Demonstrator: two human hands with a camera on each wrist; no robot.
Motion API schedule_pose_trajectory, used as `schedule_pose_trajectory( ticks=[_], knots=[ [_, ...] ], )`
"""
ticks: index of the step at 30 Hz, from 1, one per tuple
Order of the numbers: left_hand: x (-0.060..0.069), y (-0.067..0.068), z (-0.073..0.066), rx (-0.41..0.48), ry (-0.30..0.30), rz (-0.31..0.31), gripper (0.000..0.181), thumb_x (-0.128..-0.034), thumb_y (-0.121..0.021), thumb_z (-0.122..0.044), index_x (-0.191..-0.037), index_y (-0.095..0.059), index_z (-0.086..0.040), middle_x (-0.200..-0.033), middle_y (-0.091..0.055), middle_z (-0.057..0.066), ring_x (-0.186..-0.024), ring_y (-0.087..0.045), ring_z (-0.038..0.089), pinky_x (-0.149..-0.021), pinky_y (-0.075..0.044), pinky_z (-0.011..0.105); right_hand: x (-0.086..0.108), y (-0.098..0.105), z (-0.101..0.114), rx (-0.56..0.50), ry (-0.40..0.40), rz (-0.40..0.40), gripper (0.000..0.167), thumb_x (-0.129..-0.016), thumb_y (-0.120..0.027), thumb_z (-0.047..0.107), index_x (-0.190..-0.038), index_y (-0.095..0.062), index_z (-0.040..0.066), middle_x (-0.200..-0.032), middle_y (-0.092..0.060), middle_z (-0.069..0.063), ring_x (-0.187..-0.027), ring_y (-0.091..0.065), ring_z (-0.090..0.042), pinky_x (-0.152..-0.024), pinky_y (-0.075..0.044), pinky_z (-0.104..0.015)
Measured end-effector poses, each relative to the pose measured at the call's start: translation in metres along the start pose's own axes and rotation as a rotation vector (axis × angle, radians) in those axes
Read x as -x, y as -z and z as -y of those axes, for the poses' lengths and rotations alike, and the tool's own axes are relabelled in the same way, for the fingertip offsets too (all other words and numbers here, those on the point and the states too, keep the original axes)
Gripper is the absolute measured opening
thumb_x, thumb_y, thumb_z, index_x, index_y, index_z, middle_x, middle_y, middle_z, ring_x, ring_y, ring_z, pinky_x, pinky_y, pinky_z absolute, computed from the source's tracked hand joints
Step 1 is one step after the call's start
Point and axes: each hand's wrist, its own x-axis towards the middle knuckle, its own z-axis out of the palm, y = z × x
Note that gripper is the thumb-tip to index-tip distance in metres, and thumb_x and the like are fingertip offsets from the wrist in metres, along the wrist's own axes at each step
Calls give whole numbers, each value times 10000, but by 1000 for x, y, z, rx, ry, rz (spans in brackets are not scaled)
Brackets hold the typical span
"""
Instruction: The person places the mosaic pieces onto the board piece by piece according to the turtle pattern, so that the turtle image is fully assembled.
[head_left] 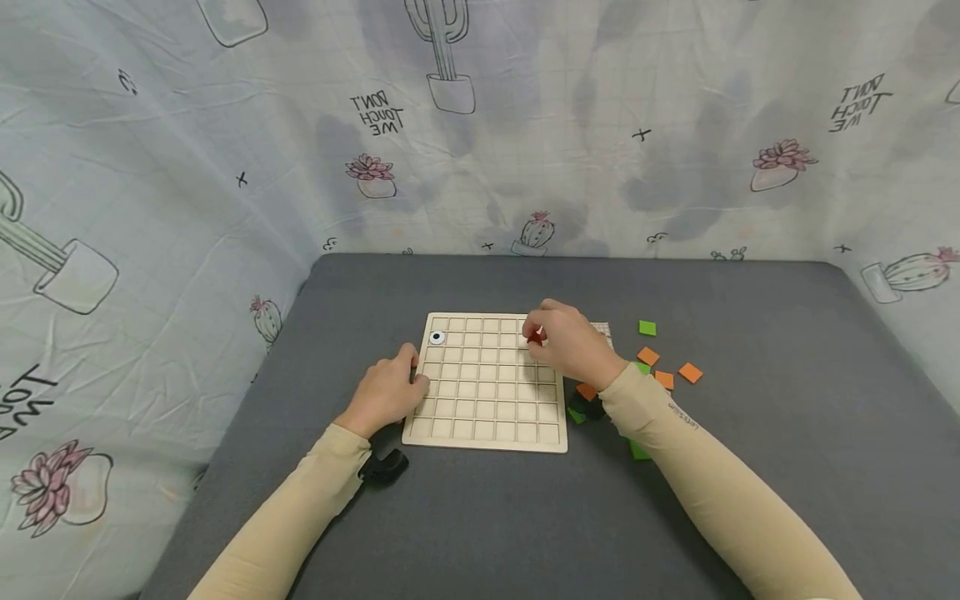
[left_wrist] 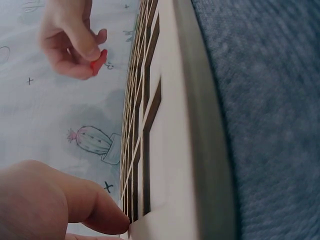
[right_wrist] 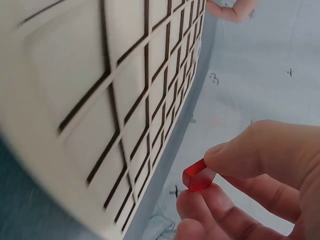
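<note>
A pale wooden grid board [head_left: 476, 389] lies flat on the grey table. My left hand [head_left: 382, 392] grips its left edge, with the thumb over the rim; part of that hold is hidden. Above the board's upper right part, my right hand [head_left: 573, 337] pinches a small translucent red block [right_wrist: 199, 176] between thumb and fingertips. In the right wrist view the block is apart from the board. A round white piece with a black centre [head_left: 437, 337] sits in the board's upper left corner cell.
Orange tiles [head_left: 691, 372] and green tiles [head_left: 647, 328] are scattered right of the board, some partly hidden by my right forearm. A lighter gridded piece [head_left: 604, 332] shows behind my right hand. Printed cloth [head_left: 570, 150] hangs behind the table.
</note>
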Motion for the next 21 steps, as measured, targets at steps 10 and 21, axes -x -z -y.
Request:
schedule_pose_trajectory(
  ticks=[10, 21],
  knots=[
    [0, -3, 0, -10, 3, -20, 210, -1008, -571, -210, -1143, -511, -61, -616, -532, 64, -456, -499, 191, -453, -355, 303, -24, -15, 19, -55, 51, 28, 70, -931, -691, 10, -965, -746, 36, -963, -648, -91, -852, -664, -230, -763, -543, -365],
    [0, -5, 1, -25, 14, -21, 199, -1008, -565, -221, -1128, -504, -74, -639, -497, 60, -489, -470, 204, -478, -329, 314, -54, -35, 37, -58, 54, 52, 58, -929, -707, 33, -965, -744, 57, -980, -659, -85, -823, -621, -192, -757, -517, -325]
  ],
)
